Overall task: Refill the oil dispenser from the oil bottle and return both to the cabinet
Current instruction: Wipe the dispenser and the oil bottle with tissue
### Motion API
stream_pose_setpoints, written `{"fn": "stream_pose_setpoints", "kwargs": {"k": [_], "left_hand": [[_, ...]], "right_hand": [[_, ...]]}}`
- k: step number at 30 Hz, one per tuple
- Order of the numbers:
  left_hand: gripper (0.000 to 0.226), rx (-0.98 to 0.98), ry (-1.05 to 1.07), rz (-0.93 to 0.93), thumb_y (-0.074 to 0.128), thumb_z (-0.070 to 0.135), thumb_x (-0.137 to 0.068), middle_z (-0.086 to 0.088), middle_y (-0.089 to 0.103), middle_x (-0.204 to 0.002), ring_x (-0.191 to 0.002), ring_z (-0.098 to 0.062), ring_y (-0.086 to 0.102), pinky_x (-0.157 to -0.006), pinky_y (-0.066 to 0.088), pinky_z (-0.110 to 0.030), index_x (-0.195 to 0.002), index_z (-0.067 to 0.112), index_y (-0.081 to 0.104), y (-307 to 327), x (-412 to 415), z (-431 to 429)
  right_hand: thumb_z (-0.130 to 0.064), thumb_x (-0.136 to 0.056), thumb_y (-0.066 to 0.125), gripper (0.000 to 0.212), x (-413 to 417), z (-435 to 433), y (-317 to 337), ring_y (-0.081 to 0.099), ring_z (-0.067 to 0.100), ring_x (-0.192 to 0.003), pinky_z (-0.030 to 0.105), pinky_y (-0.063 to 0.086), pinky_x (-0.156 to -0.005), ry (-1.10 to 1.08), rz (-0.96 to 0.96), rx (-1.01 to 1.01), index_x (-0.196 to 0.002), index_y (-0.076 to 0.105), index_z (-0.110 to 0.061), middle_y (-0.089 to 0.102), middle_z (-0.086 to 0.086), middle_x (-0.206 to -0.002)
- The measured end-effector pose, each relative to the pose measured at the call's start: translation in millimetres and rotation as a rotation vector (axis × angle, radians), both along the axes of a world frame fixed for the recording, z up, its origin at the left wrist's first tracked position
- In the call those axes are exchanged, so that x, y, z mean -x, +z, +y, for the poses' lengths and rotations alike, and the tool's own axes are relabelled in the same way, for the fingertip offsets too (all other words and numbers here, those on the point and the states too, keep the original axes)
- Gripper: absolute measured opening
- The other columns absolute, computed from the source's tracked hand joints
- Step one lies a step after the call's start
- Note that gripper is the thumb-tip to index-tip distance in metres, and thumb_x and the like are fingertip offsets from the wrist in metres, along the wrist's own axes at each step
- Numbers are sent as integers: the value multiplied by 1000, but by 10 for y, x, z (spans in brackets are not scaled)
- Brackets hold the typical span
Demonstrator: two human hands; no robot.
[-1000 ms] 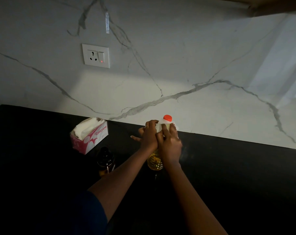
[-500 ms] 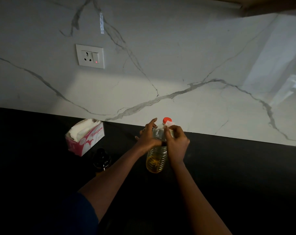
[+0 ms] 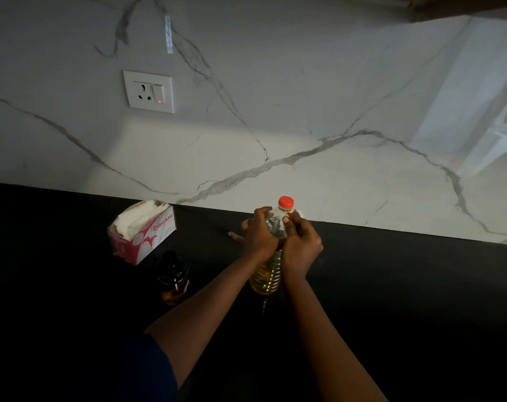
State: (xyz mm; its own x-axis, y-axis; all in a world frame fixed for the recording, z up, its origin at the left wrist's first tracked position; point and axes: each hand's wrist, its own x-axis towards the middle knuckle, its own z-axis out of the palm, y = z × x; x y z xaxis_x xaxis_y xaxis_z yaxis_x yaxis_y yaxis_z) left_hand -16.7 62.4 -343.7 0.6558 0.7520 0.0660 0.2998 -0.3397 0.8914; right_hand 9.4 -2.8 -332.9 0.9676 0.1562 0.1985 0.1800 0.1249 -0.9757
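Both forearms reach in over the dark counter. The oil dispenser, dark-capped, sits near left, apart from the hands. Centre, the oil bottle stands upright, red cap on. The left hand wraps its upper part with fingers curled; the right hand presses against the other side, fingertips pinching near the neck. Farther left, a tissue box, then the marble wall with a socket.
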Motion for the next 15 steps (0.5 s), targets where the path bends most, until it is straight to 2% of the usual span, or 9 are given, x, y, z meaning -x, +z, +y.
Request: {"fn": "stream_pose_setpoints", "kwargs": {"k": [2,5,10,15], "left_hand": [[60,-11,60,-26,63,27,-84,-1,44,-137,-141,-23,12,-109,-16,-61,-134,25,31,-13,2,-82],[55,-14,121,-23,59,29,-87,-1,44,-136,-141,-23,12,-108,-15,-63,-135,24,31,-12,-2,-137],[56,-5,154,12,57,40,-87,-1,44,-135,-140,-22,13,-107,-15,-62,-134,24,32,28,-40,-202],[55,-2,203,16,59,42,-86,-1,46,-133,-140,-22,15,-108,-13,-61,-132,24,34,9,-51,-237]], "right_hand": [[-3,-86,62,23,30,16,32,60,-2,-82,9,51,-74,-9,14,-34,-108,67,-4,67,2,-101],[-5,-85,63,20,42,28,62,61,3,-84,10,52,-71,-35,29,-41,-104,68,-5,67,0,-95],[-5,-84,65,8,104,49,96,58,-4,-73,0,46,-63,-106,26,-44,-89,69,-10,63,-6,-79],[-10,-85,65,11,109,84,116,57,-6,-70,-2,44,-60,-137,-2,15,-94,71,-12,63,-10,-82]]}}
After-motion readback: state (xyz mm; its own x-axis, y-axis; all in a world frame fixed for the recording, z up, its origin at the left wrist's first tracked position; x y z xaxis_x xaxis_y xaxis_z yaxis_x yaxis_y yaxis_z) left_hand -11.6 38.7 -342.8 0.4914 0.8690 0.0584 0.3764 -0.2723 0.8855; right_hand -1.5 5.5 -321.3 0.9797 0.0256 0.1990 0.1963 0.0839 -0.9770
